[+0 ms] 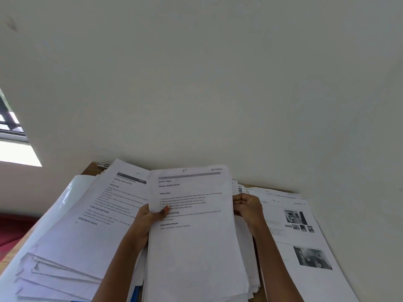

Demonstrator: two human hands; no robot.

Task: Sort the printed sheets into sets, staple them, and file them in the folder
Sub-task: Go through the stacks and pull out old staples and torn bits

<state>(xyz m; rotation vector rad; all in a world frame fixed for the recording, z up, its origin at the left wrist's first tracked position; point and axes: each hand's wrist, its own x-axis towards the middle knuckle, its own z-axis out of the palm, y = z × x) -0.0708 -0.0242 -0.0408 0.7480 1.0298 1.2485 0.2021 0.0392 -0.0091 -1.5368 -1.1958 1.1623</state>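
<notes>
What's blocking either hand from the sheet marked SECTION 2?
Nothing visible. The left hand pinches the sheet at its left edge, thumb on the print; the right hand grips its right edge. Other piles lie beside and beneath it.

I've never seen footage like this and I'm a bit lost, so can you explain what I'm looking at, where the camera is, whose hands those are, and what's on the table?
There is no machine here. A person wears one wide-angle camera on the head, looking forward and down, so the pale wall fills the top of the picture. The left hand pinches the left edge of a bundle of printed sheets, thumb on top. The right hand curls round its right edge. On the wooden table lie a fanned pile of text pages at left and pages with photos at right.
</notes>
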